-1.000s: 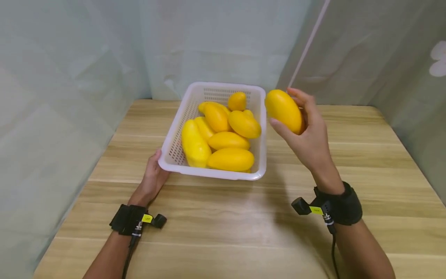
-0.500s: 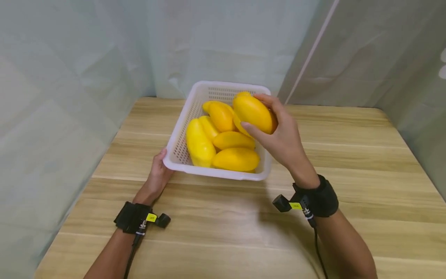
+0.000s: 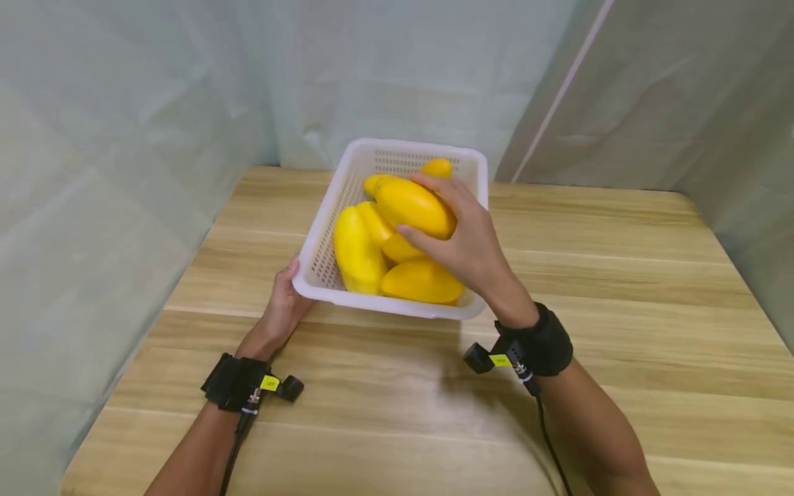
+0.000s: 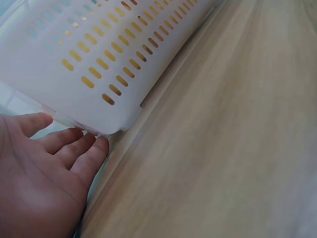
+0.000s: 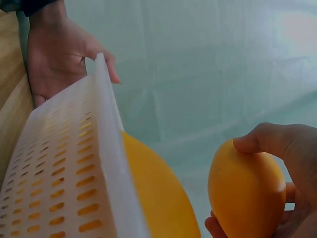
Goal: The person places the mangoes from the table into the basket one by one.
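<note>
A white plastic basket [image 3: 391, 303] holds several yellow mangoes [image 3: 356, 251]. Over them my right hand [image 3: 462, 234] grips one more mango [image 3: 415, 207] between thumb and fingers. In the right wrist view this mango [image 5: 245, 191] hangs above the basket's rim, apart from the mango that shows past the rim. My left hand [image 3: 285, 303] holds the basket at its near left corner, the thumb up at the rim. The left wrist view shows its fingertips [image 4: 101, 144] against the edge of the slotted wall [image 4: 119, 54].
The basket is on a wood-grain table [image 3: 384, 399], near its back edge. Pale cloth [image 3: 397, 69] hangs behind and at both sides. Black wrist straps [image 3: 236, 382] with small cameras and cables sit on both forearms.
My right hand has carried its mango left, from beside the basket's right rim to over the pile inside. My left hand keeps its place at the basket's corner.
</note>
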Demonstrator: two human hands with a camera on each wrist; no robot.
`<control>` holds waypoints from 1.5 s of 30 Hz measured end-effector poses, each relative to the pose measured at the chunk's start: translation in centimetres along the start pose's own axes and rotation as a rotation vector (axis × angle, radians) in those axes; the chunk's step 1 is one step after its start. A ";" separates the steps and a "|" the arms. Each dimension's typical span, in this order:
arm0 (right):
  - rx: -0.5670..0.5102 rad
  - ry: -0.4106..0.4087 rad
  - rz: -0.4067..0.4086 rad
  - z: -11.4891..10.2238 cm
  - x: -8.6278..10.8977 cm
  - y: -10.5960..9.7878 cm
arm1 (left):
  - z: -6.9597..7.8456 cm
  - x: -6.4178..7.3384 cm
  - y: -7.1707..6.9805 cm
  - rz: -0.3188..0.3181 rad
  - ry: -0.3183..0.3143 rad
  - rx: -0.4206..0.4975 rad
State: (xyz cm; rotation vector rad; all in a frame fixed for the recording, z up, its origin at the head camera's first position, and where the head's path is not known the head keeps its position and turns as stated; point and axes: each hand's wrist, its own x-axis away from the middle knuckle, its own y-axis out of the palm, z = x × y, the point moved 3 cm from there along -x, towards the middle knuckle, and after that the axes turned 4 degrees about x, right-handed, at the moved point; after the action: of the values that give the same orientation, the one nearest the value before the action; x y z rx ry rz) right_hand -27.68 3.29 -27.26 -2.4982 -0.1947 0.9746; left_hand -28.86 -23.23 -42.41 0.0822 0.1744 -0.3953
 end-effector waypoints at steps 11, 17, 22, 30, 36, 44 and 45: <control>-0.001 0.060 -0.069 3.0 0.7 2.8 | -0.1 0.0 0.1 -0.001 -0.011 -0.025; 0.052 -0.049 -0.077 3.9 1.0 4.4 | -0.3 -0.1 0.2 0.005 -0.025 -0.016; 0.050 -0.097 -0.127 3.7 1.3 5.2 | -0.2 -0.1 0.3 0.002 -0.023 -0.016; 0.224 -0.177 -0.301 2.9 1.9 7.2 | 0.0 0.2 0.1 0.019 -0.038 -0.008; 0.399 -0.209 -0.370 2.4 2.6 8.6 | -0.4 0.5 0.1 0.023 -0.052 0.012; 0.579 -0.225 -0.401 2.5 3.3 9.4 | -0.9 0.4 0.0 0.014 -0.032 0.000; 0.594 -0.221 -0.399 2.6 3.3 9.5 | -0.9 0.3 0.0 0.012 -0.029 -0.004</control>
State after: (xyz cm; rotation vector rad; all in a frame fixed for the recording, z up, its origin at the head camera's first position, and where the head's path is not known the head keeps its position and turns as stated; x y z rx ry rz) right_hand -27.25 -3.26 -35.28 -1.7299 -0.3902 0.9617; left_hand -28.79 -23.25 -43.38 0.0736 0.1460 -0.3840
